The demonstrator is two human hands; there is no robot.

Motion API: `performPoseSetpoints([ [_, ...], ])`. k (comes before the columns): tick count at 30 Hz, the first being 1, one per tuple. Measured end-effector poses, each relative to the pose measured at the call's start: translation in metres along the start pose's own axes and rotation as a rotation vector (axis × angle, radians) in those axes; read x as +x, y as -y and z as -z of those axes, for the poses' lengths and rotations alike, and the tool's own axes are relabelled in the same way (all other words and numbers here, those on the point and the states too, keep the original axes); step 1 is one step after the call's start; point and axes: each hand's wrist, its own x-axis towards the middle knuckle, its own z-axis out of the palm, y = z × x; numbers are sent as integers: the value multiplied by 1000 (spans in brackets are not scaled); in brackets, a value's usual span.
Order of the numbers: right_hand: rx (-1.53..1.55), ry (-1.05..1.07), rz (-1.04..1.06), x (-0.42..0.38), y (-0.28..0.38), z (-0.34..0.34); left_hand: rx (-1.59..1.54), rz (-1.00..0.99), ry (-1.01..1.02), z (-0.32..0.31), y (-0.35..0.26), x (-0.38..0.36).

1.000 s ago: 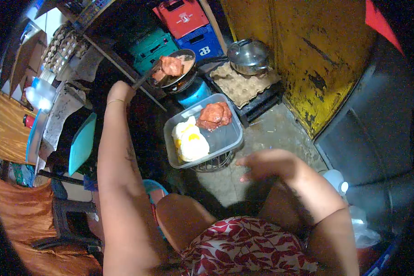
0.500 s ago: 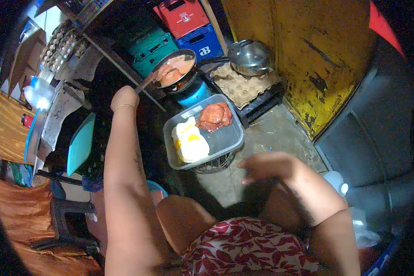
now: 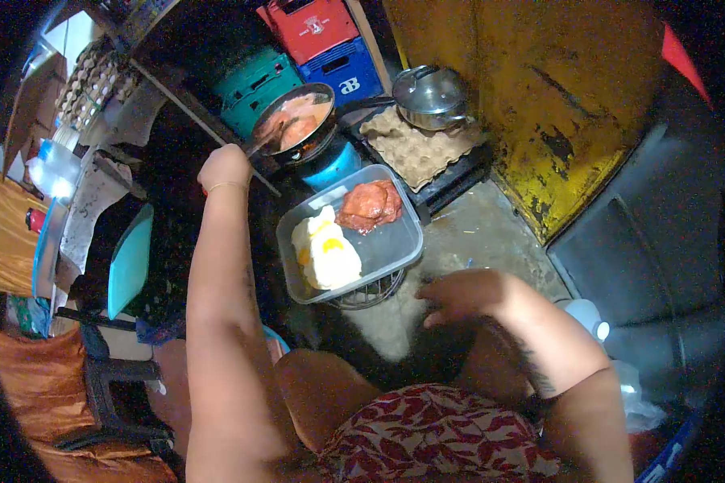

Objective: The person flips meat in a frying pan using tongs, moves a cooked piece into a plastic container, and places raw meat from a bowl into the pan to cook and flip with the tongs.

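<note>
My left hand (image 3: 224, 169) is closed around the handle of a wooden spatula (image 3: 259, 146), whose far end reaches into a frying pan (image 3: 330, 98). Reddish meat slices (image 3: 300, 129) lie in the pan, over a burner on a blue gas canister (image 3: 333, 165). Closer to me, a clear plastic container (image 3: 388, 256) holds fried eggs (image 3: 330, 253) on its left and a pile of reddish meat (image 3: 370, 204) at its far right. My right hand (image 3: 459, 294) hangs above my right leg, fingers loosely apart and holding nothing, to the right of the container.
A lidded pot (image 3: 431, 101) rests beside a flattened egg tray (image 3: 419, 149) on a black stove. Behind the pan stand red (image 3: 310, 28), blue (image 3: 345, 74) and green crates (image 3: 258, 84). A yellow panel (image 3: 572, 189) borders the right; stacked egg trays (image 3: 89, 88) stand far left.
The spatula has shifted deeper into the pan as my left hand moved slightly up and its grip turned. The meat in the pan lies differently. My right hand stays about where it was.
</note>
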Motion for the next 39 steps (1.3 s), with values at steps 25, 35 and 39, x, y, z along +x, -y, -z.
performPoseSetpoints([
  [25, 16, -9, 12, -1, 15, 11, -107, 53, -94, -12, 61, 30],
  [35, 68, -205, 144, -2, -15, -31, -205, 5, -91, -17, 68, 29],
  [39, 85, -113, 16, -13, 7, -9, -212, 133, -56, -7, 49, 17],
])
